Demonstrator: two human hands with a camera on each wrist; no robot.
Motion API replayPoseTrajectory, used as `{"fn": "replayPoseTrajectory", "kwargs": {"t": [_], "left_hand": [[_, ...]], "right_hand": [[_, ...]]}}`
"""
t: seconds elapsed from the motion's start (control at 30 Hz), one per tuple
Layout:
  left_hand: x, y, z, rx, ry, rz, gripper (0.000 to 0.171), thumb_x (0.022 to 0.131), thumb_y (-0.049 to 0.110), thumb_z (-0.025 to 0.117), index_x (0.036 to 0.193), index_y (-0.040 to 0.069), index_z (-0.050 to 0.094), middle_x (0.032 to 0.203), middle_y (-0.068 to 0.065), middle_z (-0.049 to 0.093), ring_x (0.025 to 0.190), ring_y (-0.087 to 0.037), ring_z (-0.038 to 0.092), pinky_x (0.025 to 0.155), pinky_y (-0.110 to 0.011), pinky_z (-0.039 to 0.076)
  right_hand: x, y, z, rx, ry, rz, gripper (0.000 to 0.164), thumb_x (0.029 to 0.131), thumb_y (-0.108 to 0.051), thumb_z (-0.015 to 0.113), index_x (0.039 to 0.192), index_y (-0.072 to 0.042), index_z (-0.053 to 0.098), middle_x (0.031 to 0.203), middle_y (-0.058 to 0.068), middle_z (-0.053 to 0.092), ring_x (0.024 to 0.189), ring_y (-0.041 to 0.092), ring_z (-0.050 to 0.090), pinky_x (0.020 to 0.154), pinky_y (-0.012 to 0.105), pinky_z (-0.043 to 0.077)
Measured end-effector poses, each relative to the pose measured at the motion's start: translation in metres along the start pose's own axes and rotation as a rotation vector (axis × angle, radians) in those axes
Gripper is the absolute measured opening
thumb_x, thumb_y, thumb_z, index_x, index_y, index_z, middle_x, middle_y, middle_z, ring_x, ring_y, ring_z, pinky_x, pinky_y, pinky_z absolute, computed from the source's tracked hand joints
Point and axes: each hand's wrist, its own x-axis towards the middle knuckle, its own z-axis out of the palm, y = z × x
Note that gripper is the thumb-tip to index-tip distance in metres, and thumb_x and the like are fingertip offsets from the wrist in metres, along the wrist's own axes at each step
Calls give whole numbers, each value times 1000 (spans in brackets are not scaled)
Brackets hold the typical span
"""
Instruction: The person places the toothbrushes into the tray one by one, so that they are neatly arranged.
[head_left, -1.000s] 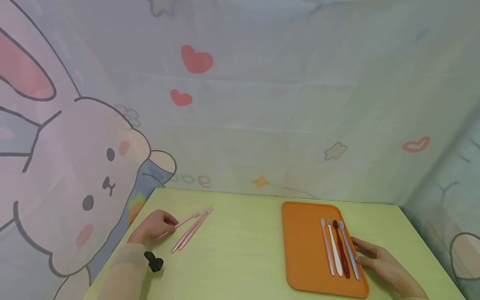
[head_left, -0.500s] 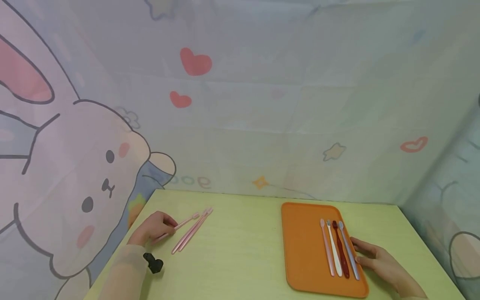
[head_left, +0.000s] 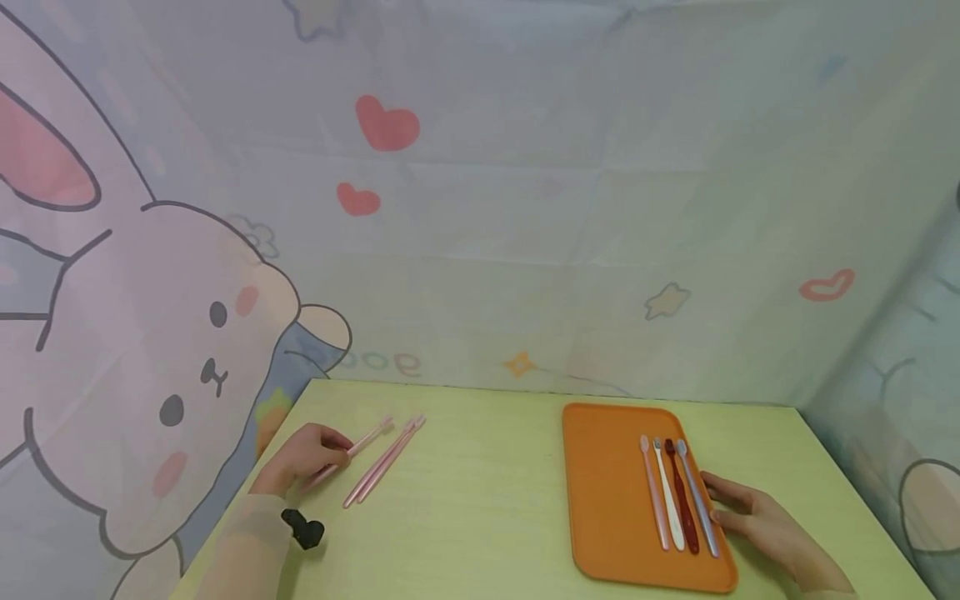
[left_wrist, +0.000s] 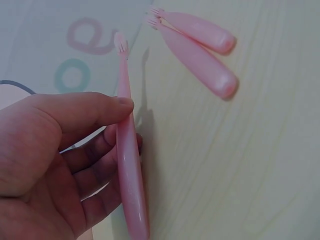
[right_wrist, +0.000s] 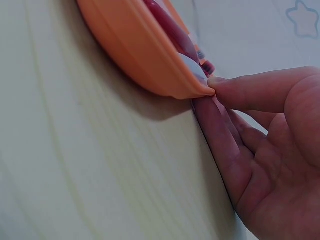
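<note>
My left hand pinches a pink toothbrush between thumb and fingers, its bristle head pointing away from me. In the left wrist view the brush stands over the table, casting a shadow beside it. Two more pink toothbrushes lie side by side on the table just right of that hand. At the right, my right hand grips the rim of an orange tray, thumb on top and fingers beneath in the right wrist view. On the tray's right half lie a pink, a white, a dark red and a blue toothbrush in a row.
The pale yellow-green table runs back to a printed cloth backdrop with a rabbit and hearts. Another cloth panel stands along the right side. A black device is strapped at the left wrist.
The pink toothbrush in my left hand has tipped up slightly, its head shifting a little away from the two lying brushes. My right hand keeps its hold on the tray.
</note>
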Motion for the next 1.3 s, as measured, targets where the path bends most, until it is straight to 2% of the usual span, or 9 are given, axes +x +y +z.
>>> {"fn": "replayPoseTrajectory", "kwargs": {"t": [0.07, 0.1, 0.23, 0.33, 0.63, 0.9, 1.07, 1.17, 1.3], "left_hand": [[0, -1, 0, 9, 11, 4, 25, 85, 9, 83, 109, 1, 81, 95, -5, 75, 79, -17, 64, 72, -33, 54], [0, -2, 0, 6, 19, -1, 25, 86, 9, 83, 109, 1, 81, 94, -5, 75, 79, -17, 64, 72, -33, 54], [1, -3, -1, -11, 43, -12, 23, 88, 9, 82, 110, 1, 81, 96, -6, 76, 80, -18, 65, 71, -32, 55], [2, -3, -2, -30, 57, -11, 23, 89, 8, 82, 110, 0, 80, 100, -8, 76, 82, -19, 66, 72, -33, 55], [3, -2, -3, -82, 103, -35, 24, 90, 8, 80, 112, -3, 79, 103, -10, 76, 82, -19, 66, 73, -32, 56], [-1, 7, -1, -159, 139, -65, 26, 94, 8, 77, 116, -5, 77, 98, -8, 75, 81, -18, 65, 70, -29, 55], [-3, 16, 3, -242, 150, -40, 29, 96, 7, 75, 119, -9, 74, 93, -7, 74, 78, -18, 65, 66, -29, 56], [-3, 21, 6, -258, 158, -26, 30, 97, 9, 76, 121, -10, 73, 93, -6, 74, 78, -18, 65, 66, -30, 56], [-2, 28, 13, -285, 173, -29, 31, 97, 9, 76, 121, -10, 73, 97, -8, 75, 78, -17, 66, 67, -28, 57]], "right_hand": [[0, -1, 0, 0, -3, -9, 79, 103, -31, 74, 161, 7, 36, 158, 32, 47, 147, 52, 40, 114, 61, 42], [0, -1, 0, -2, -2, -12, 79, 103, -31, 74, 161, 7, 37, 158, 32, 47, 147, 52, 40, 114, 58, 43], [-1, -2, -1, -10, 3, -30, 77, 103, -30, 73, 161, 7, 39, 156, 31, 50, 145, 49, 44, 101, 31, 50], [-1, -1, 0, 7, 8, -33, 77, 102, -30, 74, 160, 7, 40, 155, 30, 51, 145, 48, 45, 92, 19, 48], [-1, 0, 1, 6, 8, -40, 75, 103, -27, 73, 161, 7, 39, 154, 30, 52, 143, 45, 48, 91, 17, 49], [-1, 2, 1, -10, 3, -55, 74, 104, -27, 72, 161, 8, 38, 154, 31, 52, 144, 46, 46, 92, 19, 49], [-1, 1, 2, -16, 7, -46, 74, 104, -28, 72, 161, 7, 38, 155, 30, 51, 144, 46, 45, 92, 20, 48], [-1, 1, 2, -21, 11, -39, 74, 104, -28, 72, 161, 6, 38, 155, 30, 52, 145, 47, 45, 93, 20, 48], [-3, -2, 0, -34, 8, -46, 74, 105, -29, 70, 161, 7, 38, 156, 31, 50, 145, 49, 44, 97, 26, 49]]}}
